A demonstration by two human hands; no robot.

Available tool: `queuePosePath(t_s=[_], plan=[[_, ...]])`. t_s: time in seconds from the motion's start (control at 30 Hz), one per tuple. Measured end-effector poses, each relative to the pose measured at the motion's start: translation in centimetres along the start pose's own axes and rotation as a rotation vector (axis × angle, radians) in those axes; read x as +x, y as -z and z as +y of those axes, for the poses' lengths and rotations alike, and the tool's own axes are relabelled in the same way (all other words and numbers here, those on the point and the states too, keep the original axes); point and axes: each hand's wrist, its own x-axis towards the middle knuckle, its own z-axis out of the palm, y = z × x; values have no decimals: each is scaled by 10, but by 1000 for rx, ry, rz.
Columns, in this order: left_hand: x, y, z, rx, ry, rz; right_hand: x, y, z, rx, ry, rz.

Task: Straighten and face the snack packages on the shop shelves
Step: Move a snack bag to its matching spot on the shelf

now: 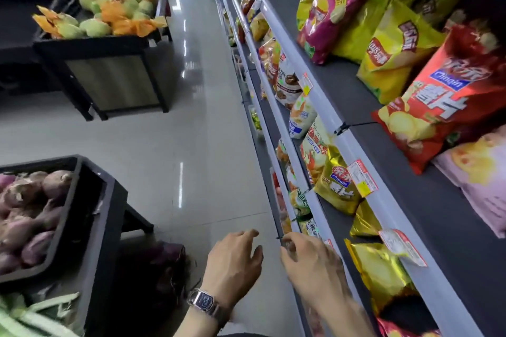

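Left hand (232, 258) hovers, fingers (247, 234) loose, empty; right hand (310, 264) at shelf edge (282, 183), fingers' hold unclear.

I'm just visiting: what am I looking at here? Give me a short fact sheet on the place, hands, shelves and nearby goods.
Place: shop aisle, snack shelves to the right, produce bins to the left
Left hand: wears a wristwatch, fingers spread, holds nothing
Right hand: fingers curled by the lower shelf rails; blurred, grip unclear
Top shelf: red chip bag, yellow bag and magenta bag, all leaning
Shelf below: gold bags
Bins: green fruit, purple produce
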Motion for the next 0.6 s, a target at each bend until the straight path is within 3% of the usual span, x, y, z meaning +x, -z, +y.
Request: queuePosePath(t_s=[0.2,0.6], plan=[[99,71,-8,22,-165,-24,72,25,-40,26,-116,119],[266,177,22,22,-564,51,174,118,-77,251,-253,696]])
